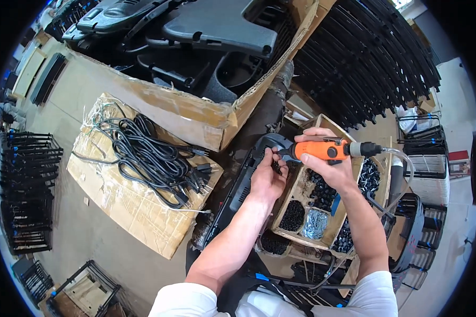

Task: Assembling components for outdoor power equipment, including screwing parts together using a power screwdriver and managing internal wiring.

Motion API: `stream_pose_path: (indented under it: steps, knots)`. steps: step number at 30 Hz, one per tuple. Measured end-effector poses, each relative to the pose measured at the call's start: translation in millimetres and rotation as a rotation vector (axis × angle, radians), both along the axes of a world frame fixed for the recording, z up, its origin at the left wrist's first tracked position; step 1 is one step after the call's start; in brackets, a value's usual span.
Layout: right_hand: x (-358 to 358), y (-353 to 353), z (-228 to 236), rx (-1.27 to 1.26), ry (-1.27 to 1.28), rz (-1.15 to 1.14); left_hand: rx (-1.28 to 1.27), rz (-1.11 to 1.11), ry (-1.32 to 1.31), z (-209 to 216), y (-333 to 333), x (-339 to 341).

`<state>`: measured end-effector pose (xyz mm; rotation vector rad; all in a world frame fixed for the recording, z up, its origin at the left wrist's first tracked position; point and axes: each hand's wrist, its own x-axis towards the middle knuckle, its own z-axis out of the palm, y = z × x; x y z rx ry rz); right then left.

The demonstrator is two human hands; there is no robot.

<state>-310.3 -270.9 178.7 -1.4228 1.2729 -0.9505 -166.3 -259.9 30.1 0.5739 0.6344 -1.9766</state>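
Observation:
My right hand (330,170) is wrapped round an orange air screwdriver (317,151), held almost level with its tip toward the left. A clear hose (409,168) runs from its back end. My left hand (266,181) is closed beside the tip, thumb and fingers pinched at the far end of a long black plastic cover (242,191). Small dark pieces show between its curled fingers, too small to name. The cover lies slanted in front of me, partly hidden under my left wrist.
Right of the cover stands a wooden parts tray (301,241) with black screws (292,215), silver screws (316,224) and black plastic bits. Ahead is a cardboard box (169,101) of black plastic covers. Black power cords (148,153) lie on cardboard at left. Black metal frames (362,58) are stacked far right.

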Motion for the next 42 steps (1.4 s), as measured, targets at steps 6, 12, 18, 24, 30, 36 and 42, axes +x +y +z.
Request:
stream_pose_path:
  steps: [6,12,18,24,30,36,42]
  knots:
    - [7,-2,2,0.031,-0.020,0.050,-0.066,-0.059,0.026,2,1,17]
    - [29,-9,-24,-0.004,0.024,0.066,0.032,0.066,-0.022,0,-1,17]
    - [53,-25,-43,0.042,0.034,0.082,0.056,0.033,-0.043,-11,1,23]
    - [52,-34,-46,-0.052,0.168,0.106,0.049,-0.129,-0.048,19,66,23]
    - [72,-28,-43,-0.089,0.162,0.097,-0.042,-0.417,-0.128,22,145,53]
    - [62,-21,-43,-0.033,0.179,-0.001,-0.079,-0.437,-0.175,12,173,66]
    - [50,55,10,-0.087,0.058,-0.205,-0.133,-0.513,-0.329,17,178,106]
